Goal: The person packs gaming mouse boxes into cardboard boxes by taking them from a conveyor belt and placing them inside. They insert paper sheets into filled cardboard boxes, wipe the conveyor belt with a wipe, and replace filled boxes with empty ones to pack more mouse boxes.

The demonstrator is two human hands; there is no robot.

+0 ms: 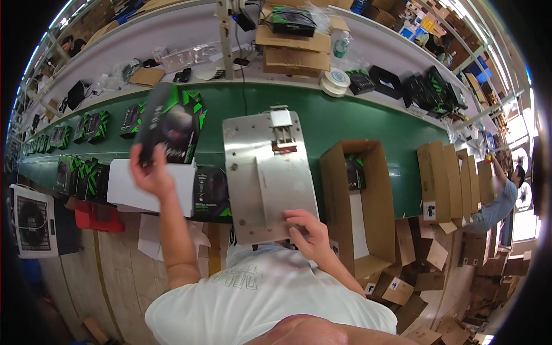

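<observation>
Green bench (368,123) runs across ahead of you, strewn with boxed goods. Steel plate (267,178) just beyond your right hand (307,233); fingers rest flat on its near edge, holding nothing. Open carton (359,201) right of that hand, one black box (355,172) inside. Your left hand (150,169) raised, closed around black-green box (167,123) by lower end. Risk: tall box held low, could tip out of grip.

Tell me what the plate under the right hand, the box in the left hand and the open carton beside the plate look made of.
Plate: bare metal, probably steel or aluminium; dull grey sheen, screw holes. Box in the left hand: likely printed glossy cardboard, black with green; light glints on it. Open carton: plain brown corrugated cardboard, matte, folded flaps. The right hand rests on the plate's near edge.
</observation>
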